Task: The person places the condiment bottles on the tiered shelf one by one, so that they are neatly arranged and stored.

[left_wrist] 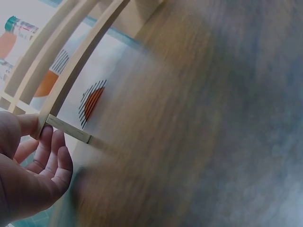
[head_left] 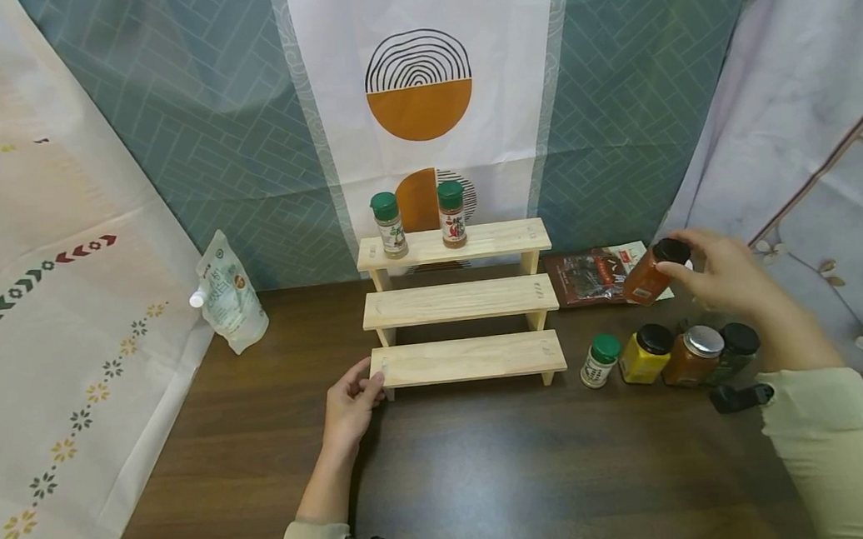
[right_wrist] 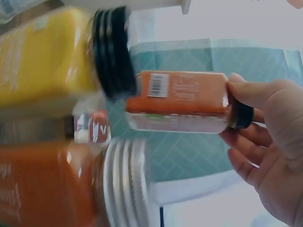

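Observation:
My right hand (head_left: 717,270) grips a spice jar (head_left: 644,282) with orange-red contents near its black lid. The jar is tilted and held above the packets at the right. In the right wrist view its barcode label shows, with thumb and fingers around the lid end. My left hand (head_left: 349,407) pinches the left end of the lowest step of a three-step wooden rack (head_left: 468,359). Thumb and fingers close on that corner in the left wrist view. Two green-capped shakers, one on the left (head_left: 390,226) and one near the middle (head_left: 453,215), stand on the top step.
Right of the rack stand a green-capped shaker (head_left: 599,362), a yellow jar (head_left: 645,355), a silver-lidded jar (head_left: 693,356) and a dark-lidded jar (head_left: 736,348). Behind them lies a dark red packet (head_left: 590,278). A white spouted pouch (head_left: 232,296) leans at the left.

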`<state>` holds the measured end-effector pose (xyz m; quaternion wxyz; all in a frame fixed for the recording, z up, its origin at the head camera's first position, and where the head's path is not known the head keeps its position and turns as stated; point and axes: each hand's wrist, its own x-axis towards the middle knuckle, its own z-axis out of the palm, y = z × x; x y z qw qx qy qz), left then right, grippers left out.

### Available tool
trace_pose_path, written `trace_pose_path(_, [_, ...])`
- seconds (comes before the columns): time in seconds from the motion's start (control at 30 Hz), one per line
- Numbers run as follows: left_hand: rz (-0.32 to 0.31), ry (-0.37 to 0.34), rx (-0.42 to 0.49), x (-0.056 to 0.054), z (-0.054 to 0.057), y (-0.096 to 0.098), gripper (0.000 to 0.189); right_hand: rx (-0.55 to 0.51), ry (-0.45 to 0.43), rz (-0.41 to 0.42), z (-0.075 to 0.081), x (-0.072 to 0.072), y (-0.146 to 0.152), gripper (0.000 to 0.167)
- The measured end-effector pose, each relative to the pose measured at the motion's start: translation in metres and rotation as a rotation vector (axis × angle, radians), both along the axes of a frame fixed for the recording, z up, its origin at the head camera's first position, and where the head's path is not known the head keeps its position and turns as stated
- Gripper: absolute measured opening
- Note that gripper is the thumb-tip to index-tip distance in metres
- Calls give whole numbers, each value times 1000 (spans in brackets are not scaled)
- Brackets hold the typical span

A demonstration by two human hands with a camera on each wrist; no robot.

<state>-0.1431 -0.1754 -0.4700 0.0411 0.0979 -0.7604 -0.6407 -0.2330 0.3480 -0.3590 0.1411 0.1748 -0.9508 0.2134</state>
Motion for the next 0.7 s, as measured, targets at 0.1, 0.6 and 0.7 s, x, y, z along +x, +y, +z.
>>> trace_pose_path(0.1, [6, 8, 9, -5, -14, -4, 44, -46, 28, -19, 6, -1, -9, 51])
trace_pose_path(0.6, [10, -3, 22, -8, -21, -6, 43, -119, 118, 16, 38, -14, -55, 50])
trace_pose_path(0.7, [3, -19, 28, -7, -14, -4, 43, -133, 107, 30, 45, -15, -65, 51])
